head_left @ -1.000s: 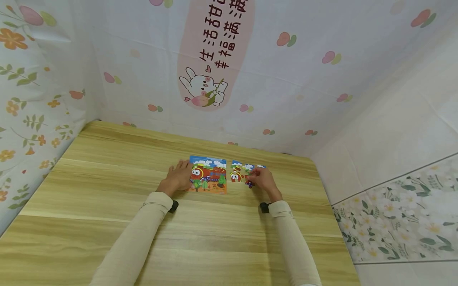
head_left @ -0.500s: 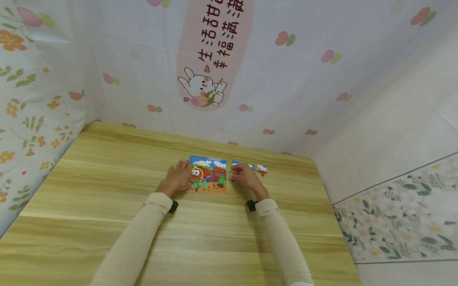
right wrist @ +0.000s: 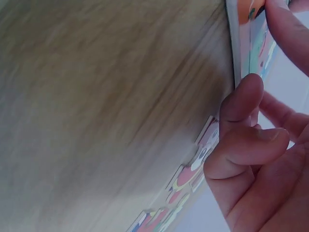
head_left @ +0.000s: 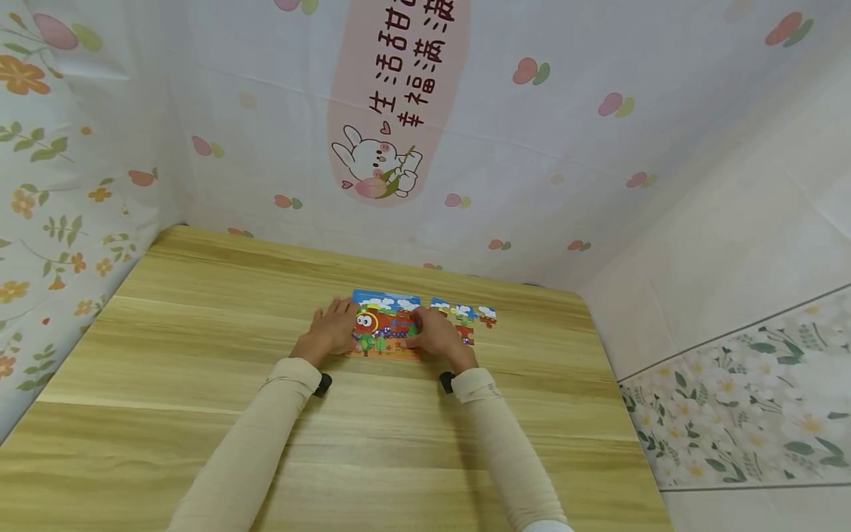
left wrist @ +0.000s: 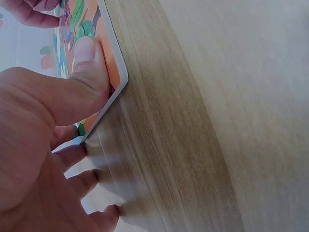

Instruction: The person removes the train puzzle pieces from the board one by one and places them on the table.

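The work looks partway: the board point(head_left: 385, 295) lies on the worktop point(head_left: 372, 436), its picture showing, but loose pieces point(head_left: 463, 311) sit outside, to its right. The left hand point(head_left: 335, 326), fingers spread, presses it by the thumb; whether the right hand point(head_left: 440, 334), over its right edge, pinches a piece cannot be told.

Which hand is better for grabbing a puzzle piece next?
Probably the right hand: it is closer to the puzzle pieces on the right of the puzzle board. The left hand is farther away, its thumb on the board's left part.
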A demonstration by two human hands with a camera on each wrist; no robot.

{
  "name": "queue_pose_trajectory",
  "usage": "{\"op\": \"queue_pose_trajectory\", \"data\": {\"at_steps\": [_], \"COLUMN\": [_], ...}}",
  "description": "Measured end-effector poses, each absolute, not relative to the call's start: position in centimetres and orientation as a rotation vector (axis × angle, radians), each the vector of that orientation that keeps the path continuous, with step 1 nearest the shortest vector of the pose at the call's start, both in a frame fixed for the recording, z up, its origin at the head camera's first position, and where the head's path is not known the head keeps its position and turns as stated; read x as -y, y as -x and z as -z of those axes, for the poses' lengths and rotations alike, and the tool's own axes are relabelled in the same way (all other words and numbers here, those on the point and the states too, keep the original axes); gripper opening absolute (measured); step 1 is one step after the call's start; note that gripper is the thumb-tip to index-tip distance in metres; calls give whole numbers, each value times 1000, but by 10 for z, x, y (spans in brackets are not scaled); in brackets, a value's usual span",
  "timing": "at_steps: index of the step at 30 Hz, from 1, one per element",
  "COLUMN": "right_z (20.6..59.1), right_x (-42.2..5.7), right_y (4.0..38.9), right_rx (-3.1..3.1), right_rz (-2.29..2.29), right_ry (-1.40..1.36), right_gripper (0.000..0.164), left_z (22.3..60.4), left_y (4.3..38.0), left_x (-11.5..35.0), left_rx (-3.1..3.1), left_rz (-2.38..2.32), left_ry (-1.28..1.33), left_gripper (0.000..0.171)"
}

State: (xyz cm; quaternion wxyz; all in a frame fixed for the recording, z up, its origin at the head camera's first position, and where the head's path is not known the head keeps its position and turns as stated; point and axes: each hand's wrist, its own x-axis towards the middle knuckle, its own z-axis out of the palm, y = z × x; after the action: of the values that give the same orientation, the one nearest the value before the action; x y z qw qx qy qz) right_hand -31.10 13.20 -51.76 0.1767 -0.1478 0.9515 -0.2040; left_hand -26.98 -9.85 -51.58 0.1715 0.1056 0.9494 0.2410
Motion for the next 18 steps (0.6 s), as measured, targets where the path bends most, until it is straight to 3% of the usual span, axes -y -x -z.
{"op": "queue_pose_trajectory", "data": {"at_steps": [18], "right_z": [516], "right_x": [-132], "right_y": [309], "right_rx": [-2737], "right_rz": [603], "right_ry": [415], "right_gripper": [44], "left_z": [513], "left_y": [268], "left_x": [98], "left_rx": [-2686], "left_rz": [-683], "left_ry": [-292], "left_gripper": [84]}}
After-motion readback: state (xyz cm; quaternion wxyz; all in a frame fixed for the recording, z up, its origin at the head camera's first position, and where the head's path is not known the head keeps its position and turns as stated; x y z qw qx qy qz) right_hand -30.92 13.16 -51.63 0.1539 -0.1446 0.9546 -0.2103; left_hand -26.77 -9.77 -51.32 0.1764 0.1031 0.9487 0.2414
